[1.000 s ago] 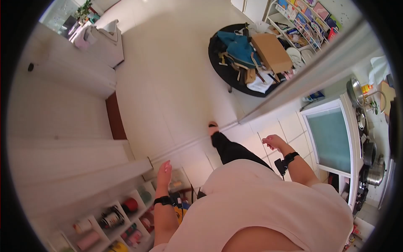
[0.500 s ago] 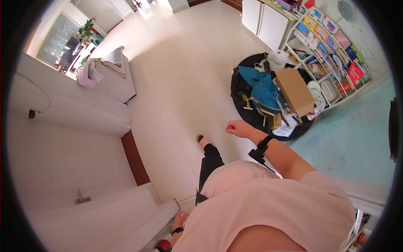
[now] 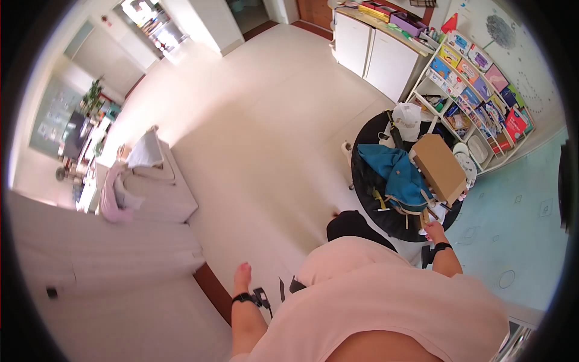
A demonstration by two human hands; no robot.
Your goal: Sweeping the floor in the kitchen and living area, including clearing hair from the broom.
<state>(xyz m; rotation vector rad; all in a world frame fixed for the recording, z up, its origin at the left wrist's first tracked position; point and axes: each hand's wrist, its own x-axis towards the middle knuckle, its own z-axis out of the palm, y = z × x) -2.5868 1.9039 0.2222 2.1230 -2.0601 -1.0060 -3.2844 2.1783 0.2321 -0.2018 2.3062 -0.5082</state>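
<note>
My left hand [image 3: 242, 276] hangs out in front on the left, above the pale floor near the dark red base of the wall. Its fingers look loosely curled, with nothing visible in them. On the right, my right hand [image 3: 434, 231] is loosely closed and seems empty. It overlaps the near edge of a round black surface [image 3: 366, 215] in the picture; whether they touch I cannot tell. That surface carries a teal cloth bag [image 3: 398, 175], a brown cardboard box [image 3: 440, 169] and a white plastic bag [image 3: 406, 120]. Both wrists wear black straps with small devices.
A white rack [image 3: 419, 90] of colourful books stands at the right, beside white cabinets [image 3: 395, 66]. The pale tiled floor [image 3: 265, 127] stretches ahead toward doorways. At the left are a sofa [image 3: 172, 193] with pink and white cloths, and a pale wall [image 3: 132, 289].
My left hand has swung forward from beside my body. My right hand has drawn back and to the right. One leg has stepped, and the view has shifted toward the room ahead.
</note>
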